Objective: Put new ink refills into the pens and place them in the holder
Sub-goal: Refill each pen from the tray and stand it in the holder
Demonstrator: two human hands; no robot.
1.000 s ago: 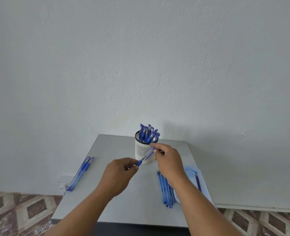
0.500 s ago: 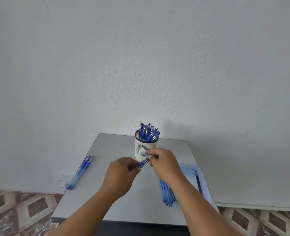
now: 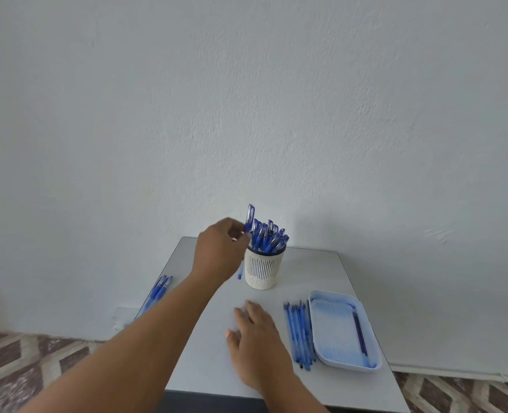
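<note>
My left hand (image 3: pixel 220 251) holds a blue pen (image 3: pixel 250 217) upright, cap end up, just left of the white slotted holder (image 3: pixel 263 271); the pen's lower tip shows below my hand beside the holder's wall. The holder stands at the back middle of the table and is packed with several blue pens (image 3: pixel 269 238). My right hand (image 3: pixel 254 333) rests low over the table's front middle with straight fingers and holds nothing. A row of several blue refills (image 3: pixel 299 333) lies just right of that hand.
A white tray (image 3: pixel 340 330) with blue ink stains and one dark refill (image 3: pixel 360 333) sits at the table's right front. Two blue pens (image 3: pixel 158 290) lie along the left edge of the grey table (image 3: pixel 312 269). A white wall is behind, patterned floor below.
Both hands worked one pen in front of the holder earlier. Now my left hand has carried the pen up to the holder's left side, and my right hand has let go and dropped to the table.
</note>
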